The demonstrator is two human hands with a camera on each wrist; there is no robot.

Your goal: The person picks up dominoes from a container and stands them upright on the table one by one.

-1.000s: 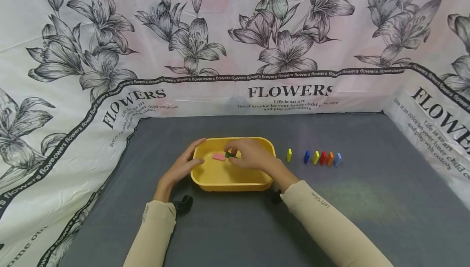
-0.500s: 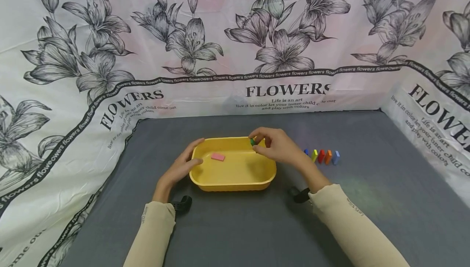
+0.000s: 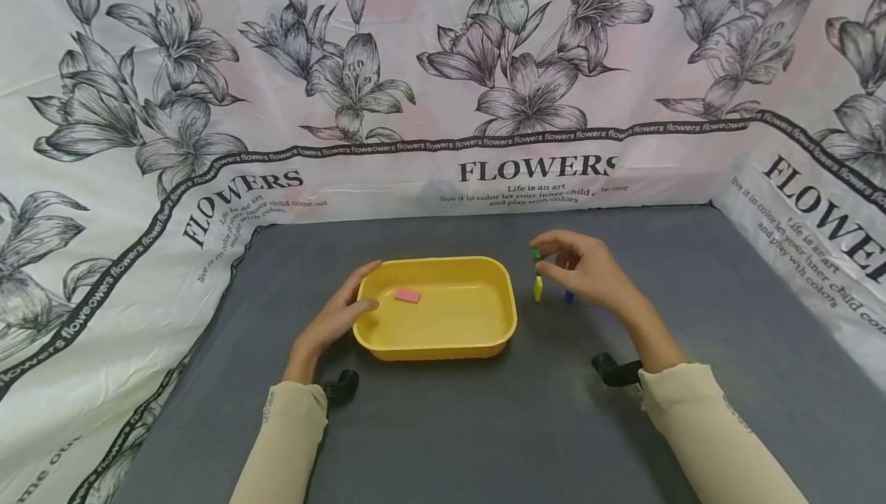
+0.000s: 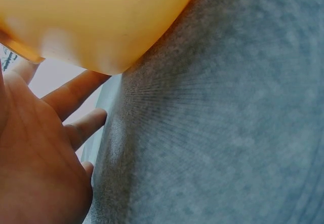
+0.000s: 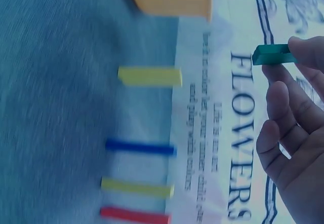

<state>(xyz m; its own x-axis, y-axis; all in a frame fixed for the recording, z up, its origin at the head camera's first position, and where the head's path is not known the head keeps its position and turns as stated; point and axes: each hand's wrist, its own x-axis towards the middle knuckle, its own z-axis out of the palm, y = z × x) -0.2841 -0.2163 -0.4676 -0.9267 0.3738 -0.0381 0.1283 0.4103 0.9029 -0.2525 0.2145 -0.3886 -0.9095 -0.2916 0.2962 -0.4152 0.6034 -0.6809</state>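
Observation:
My left hand holds the left end of a yellow plastic tub, its thumb over the rim and fingers along the outside. A pink domino block lies flat in the tub. Thumb and index finger of my right hand pinch a green domino block above the table, right of the tub. A yellow domino block stands just below that hand. Beyond it, in the right wrist view, a blue block, a second yellow block and a red block stand in a row.
The grey tabletop meets a flower-printed cloth at the back and sides. Black wrist straps with camera mounts sit at both wrists. In the head view my right hand hides most of the block row.
My right hand has lifted the green block out of the tub and carried it right, over to the standing blocks. The left hand stays at the tub; the pink block still lies inside.

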